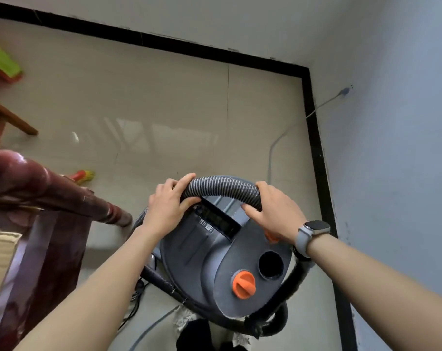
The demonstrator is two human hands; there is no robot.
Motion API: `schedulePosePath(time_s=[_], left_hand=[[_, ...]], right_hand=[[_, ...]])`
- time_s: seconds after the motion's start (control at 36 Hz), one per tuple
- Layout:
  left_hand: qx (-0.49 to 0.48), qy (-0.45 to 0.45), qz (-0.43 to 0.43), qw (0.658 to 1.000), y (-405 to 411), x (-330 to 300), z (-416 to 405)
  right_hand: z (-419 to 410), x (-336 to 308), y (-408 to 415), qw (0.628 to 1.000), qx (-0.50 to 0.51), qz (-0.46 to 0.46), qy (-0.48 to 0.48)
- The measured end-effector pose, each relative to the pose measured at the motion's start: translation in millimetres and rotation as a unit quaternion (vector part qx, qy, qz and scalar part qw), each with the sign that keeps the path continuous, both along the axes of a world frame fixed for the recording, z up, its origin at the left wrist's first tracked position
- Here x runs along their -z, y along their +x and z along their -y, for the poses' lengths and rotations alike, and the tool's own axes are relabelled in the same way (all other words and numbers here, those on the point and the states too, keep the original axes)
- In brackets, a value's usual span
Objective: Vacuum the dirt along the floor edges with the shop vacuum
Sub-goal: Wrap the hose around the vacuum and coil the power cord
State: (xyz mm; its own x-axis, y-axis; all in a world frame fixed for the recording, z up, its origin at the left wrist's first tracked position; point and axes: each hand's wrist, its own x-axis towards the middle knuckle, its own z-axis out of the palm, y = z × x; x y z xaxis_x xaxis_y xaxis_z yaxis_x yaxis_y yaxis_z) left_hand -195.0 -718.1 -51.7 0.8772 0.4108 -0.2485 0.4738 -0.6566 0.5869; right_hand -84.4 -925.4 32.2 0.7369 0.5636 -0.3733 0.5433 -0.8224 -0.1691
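A grey shop vacuum (pixel 222 269) with an orange knob (pixel 243 285) and a round black port stands on the beige tile floor right below me. Its dark ribbed hose (pixel 225 187) arches over the top of the vacuum. My left hand (pixel 170 202) grips the hose at its left end, fingers curled over it and thumb under. My right hand (pixel 274 211) grips the hose at its right end; a grey watch sits on that wrist. More hose loops round the vacuum's base. A black baseboard (pixel 316 148) runs along the floor edges into the corner.
A dark red wooden furniture rail (pixel 58 191) juts in from the left, close to the vacuum. A grey power cord (pixel 278 143) runs across the floor up to a wall plug (pixel 344 91). A wooden stool leg and green and orange plastic items lie at far left.
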Motion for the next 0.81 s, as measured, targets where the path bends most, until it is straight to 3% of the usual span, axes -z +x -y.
schedulePosePath(time_s=[0.11,0.25,0.36,0.58,0.81], left_hand=[[-0.021,-0.048,0.01,0.999,15.4,-0.3,-1.2],[-0.064,-0.105,0.082,0.989,7.0,13.2,-12.2],[-0.039,-0.113,0.05,0.992,-15.1,41.5,-33.6],[-0.062,-0.181,-0.044,0.981,-27.9,74.9,-51.9],[-0.11,-0.135,-0.003,0.985,-32.1,61.2,-36.6]], right_hand=[[-40.3,12.9,12.5,0.994,-0.092,0.054,0.015],[-75.1,33.6,22.6,0.972,-0.22,0.077,-0.003],[-75.1,43.7,40.8,0.969,-0.226,0.102,-0.002],[-71.2,60.3,71.5,0.979,-0.194,0.052,-0.022],[-81.9,77.3,85.5,0.988,-0.132,-0.055,-0.051]])
